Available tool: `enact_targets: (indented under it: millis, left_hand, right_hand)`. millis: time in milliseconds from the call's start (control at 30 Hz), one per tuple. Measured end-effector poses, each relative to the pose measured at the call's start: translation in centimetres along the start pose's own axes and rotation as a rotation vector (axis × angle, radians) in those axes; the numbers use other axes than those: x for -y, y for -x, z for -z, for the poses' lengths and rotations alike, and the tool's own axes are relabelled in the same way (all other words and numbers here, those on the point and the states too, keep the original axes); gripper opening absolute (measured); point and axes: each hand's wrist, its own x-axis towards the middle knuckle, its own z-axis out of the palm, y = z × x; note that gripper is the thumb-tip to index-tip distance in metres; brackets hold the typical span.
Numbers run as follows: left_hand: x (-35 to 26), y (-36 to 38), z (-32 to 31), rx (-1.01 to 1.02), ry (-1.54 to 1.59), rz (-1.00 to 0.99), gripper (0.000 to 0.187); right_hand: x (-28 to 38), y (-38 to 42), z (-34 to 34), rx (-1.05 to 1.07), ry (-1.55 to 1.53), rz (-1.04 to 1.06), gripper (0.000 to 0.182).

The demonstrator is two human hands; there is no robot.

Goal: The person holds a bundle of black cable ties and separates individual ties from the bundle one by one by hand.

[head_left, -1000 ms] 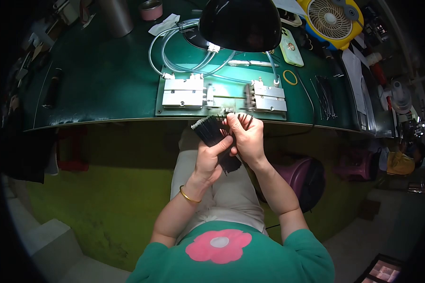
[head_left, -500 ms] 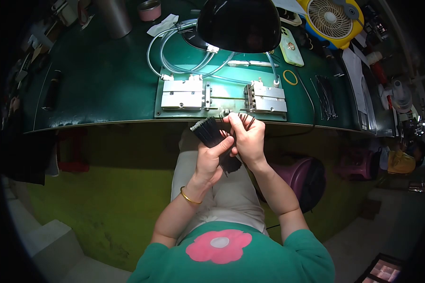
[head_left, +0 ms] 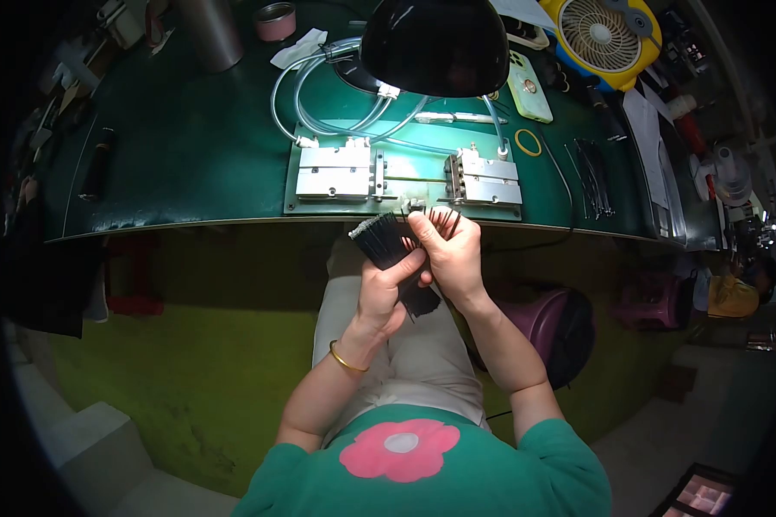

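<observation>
A thick bundle of thin black wires with pale tips at its upper left end is gripped in my left hand. Its lower end sticks out below that hand, over my lap. My right hand is closed close beside it, thumb against the fingers, with several black strands fanning out above the fingers. Just beyond both hands, at the table edge, lies a plate fixture with a left metal block and a right metal block, fed by clear tubes.
A black lamp hangs over the fixture. To the right are a phone, a yellow rubber band, a loose group of black wires and a fan. A black rod-shaped tool lies left. A purple stool stands below.
The right thumb has shifted slightly down and left, and the strands above the right fingers have spread a little. The left hand and bundle stay nearly in place.
</observation>
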Motion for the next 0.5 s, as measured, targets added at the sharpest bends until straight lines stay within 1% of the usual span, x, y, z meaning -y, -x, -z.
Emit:
enact_targets:
  millis: [267,500]
  left_hand:
    - [0.1,0.13,0.01,-0.016,-0.029,-0.031,0.006]
    - [0.14,-0.06,0.05,-0.022,-0.044,-0.024,0.007]
  right_hand:
    - [0.33,0.09,-0.4,-0.068,0.001,-0.014,0.022]
    - [0.02,-0.18,-0.29,-0.08,0.003,-0.013,0.022]
